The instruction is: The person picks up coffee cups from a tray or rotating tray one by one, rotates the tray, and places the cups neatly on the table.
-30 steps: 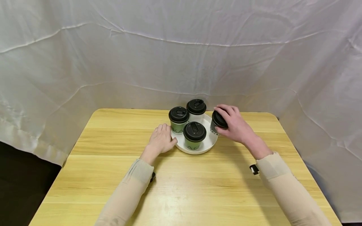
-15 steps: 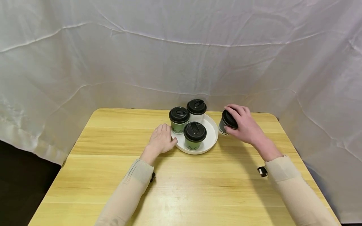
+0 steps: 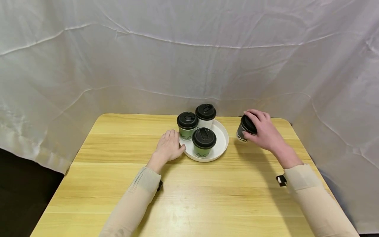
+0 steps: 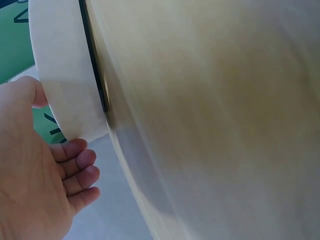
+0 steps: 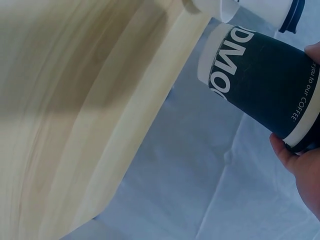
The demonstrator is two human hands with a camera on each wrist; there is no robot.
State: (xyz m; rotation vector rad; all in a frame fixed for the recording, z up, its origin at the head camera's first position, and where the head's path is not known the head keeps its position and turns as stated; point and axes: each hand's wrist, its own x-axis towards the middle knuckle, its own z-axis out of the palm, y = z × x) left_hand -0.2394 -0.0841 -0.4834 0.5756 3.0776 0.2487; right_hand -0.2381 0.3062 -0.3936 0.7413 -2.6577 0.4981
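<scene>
In the head view, my right hand (image 3: 265, 133) grips a dark paper coffee cup (image 3: 242, 133) around its black lid, right of a round white tray (image 3: 220, 149). The right wrist view shows that coffee cup's (image 5: 265, 82) dark sleeve with white lettering; its base appears raised off the table. My left hand (image 3: 168, 146) holds the tray's left rim, thumb hooked over the edge and fingers outside the wall (image 4: 67, 75). On the tray stand two green-sleeved cups (image 3: 186, 131) (image 3: 202, 151) and a white cup (image 3: 205, 123), all upright with black lids.
The wooden table (image 3: 189, 197) has its far edge just behind the tray. Pale curtains (image 3: 165, 65) hang behind and on both sides. In the right wrist view, a white cup (image 5: 265, 12) lies close beyond the held one.
My right hand has carried the dark coffee cup rightward, from over the tray's right rim to beyond it. My left hand, the tray and the other cups have stayed put.
</scene>
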